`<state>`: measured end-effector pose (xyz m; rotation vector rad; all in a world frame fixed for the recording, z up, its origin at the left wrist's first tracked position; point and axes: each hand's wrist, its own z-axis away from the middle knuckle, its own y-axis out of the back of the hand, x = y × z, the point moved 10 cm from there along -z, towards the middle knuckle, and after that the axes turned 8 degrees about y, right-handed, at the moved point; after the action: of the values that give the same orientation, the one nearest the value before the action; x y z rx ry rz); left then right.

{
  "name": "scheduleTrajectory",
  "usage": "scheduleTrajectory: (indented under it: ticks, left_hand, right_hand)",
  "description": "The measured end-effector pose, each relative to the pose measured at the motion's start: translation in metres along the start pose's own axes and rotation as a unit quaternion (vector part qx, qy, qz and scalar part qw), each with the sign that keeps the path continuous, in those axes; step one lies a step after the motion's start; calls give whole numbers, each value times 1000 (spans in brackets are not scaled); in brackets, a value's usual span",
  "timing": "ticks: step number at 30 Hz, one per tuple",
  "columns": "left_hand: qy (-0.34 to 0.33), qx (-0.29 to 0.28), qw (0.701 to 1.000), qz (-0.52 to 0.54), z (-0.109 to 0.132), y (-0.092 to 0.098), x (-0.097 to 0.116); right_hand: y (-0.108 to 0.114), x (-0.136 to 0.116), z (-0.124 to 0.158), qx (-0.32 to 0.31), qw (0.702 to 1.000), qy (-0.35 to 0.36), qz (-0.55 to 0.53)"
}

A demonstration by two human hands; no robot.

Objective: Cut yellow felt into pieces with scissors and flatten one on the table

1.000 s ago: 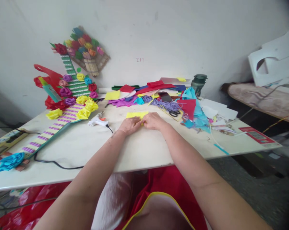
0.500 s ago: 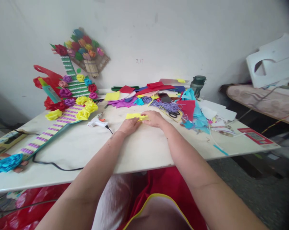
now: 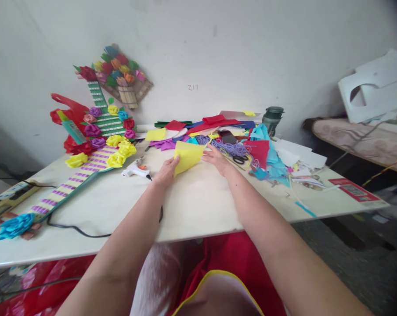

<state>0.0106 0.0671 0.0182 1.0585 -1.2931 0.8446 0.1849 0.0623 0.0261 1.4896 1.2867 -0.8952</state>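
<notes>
A yellow sheet (image 3: 187,157) stands tilted just above the middle of the white table, opened out between my hands. My left hand (image 3: 167,170) pinches its lower left edge, thumb against the sheet. At its right corner is my right hand (image 3: 214,159), fingers spread and close to the edge; whether they touch it is hard to see. A white glue gun (image 3: 135,170) lies left of my left hand. Black scissors (image 3: 240,159) and purple yarn (image 3: 229,147) are behind my right hand.
Long decorated boards with paper flowers (image 3: 121,151) stand and lie at the left. Coloured sheets (image 3: 172,131) pile up along the wall. A dark green bottle (image 3: 272,119) and paper scraps (image 3: 304,177) are at the right. A black cable (image 3: 76,228) crosses the front left.
The yellow sheet, flat and narrow under both hands before, is now unfolded and raised. My left hand has moved left, and my right hand has opened and shifted slightly right.
</notes>
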Motion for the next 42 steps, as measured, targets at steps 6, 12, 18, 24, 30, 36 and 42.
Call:
scheduleTrajectory:
  ticks: [6, 12, 18, 24, 30, 36, 42]
  left_hand:
    - [43, -55, 964, 256, -5, -9, -10]
    - [62, -79, 936, 338, -6, -10, -13]
    - [87, -92, 927, 354, -8, -15, -18]
    - [120, -96, 918, 367, -7, -20, -21]
    - [129, -88, 908, 388, -4, -24, -18]
    - [130, -90, 911, 381, -3, -25, -19]
    - [128, -107, 914, 371, -1, -31, -20]
  right_hand:
    - [-21, 13, -5, -16, 983, -6, -181]
    - [-34, 19, -1, -10, 963, -58, -262]
    - [-27, 14, 0, 60, 975, -26, -215]
    - [-9, 14, -2, 131, 989, 23, -60]
    - [-6, 10, -2, 136, 990, 32, 6]
    - [-4, 8, -2, 143, 988, 46, 41]
    - [0, 5, -2, 158, 980, 64, 105]
